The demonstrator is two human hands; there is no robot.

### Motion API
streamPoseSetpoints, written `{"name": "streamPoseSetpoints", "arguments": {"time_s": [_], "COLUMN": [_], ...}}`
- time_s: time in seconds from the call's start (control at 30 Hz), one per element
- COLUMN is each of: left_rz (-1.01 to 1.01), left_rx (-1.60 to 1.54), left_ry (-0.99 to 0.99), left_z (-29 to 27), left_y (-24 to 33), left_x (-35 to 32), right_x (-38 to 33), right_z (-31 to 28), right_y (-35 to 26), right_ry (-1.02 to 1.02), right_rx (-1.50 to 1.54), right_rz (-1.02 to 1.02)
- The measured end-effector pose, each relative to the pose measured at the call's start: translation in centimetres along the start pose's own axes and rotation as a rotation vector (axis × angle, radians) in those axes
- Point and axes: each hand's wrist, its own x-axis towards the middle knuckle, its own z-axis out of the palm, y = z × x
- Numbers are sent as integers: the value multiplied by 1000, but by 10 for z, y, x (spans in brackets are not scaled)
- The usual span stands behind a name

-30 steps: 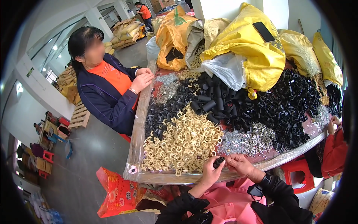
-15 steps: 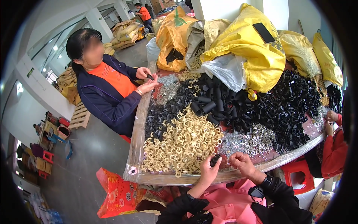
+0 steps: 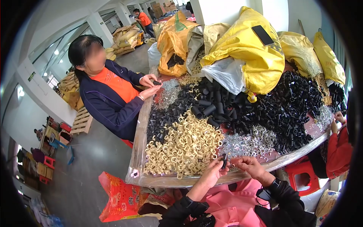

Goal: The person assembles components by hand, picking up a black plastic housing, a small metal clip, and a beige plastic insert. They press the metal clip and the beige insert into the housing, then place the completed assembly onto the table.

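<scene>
Where the table edge (image 3: pixel 159 181) curves, left hand (image 3: pixel 212 173) pinching a black tube (image 3: pixel 224 161), right hand (image 3: pixel 246 165) seemingly curled beside.

**the wearer's own arms and clothing**

bare left hand (image 3: pixel 211 173) and right hand (image 3: pixel 247 166). black sleeves with ribbed cuffs enter from 6 o'clock; a dark watch (image 3: pixel 262 193) sits on the right wrist; a pink garment (image 3: pixel 230 206) covers the lap.

A small black tube (image 3: pixel 224 160) is held upright at the desk's near edge, beside the cream clips (image 3: pixel 184 148).
</scene>
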Motion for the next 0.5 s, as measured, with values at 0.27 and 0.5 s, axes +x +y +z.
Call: {"name": "streamPoseSetpoints", "arguments": {"time_s": [0.27,0.5], "left_rz": [-127,-148], "left_rx": [83,54], "left_ry": [52,93], "left_z": [23,40], "left_y": [-8,-1], "left_x": [-6,-11], "right_x": [-19,-18], "right_z": [10,19], "right_y": [-30,-45], "right_ry": [69,150], "right_rx": [-648,-856], "right_rz": [-443,-610]}}
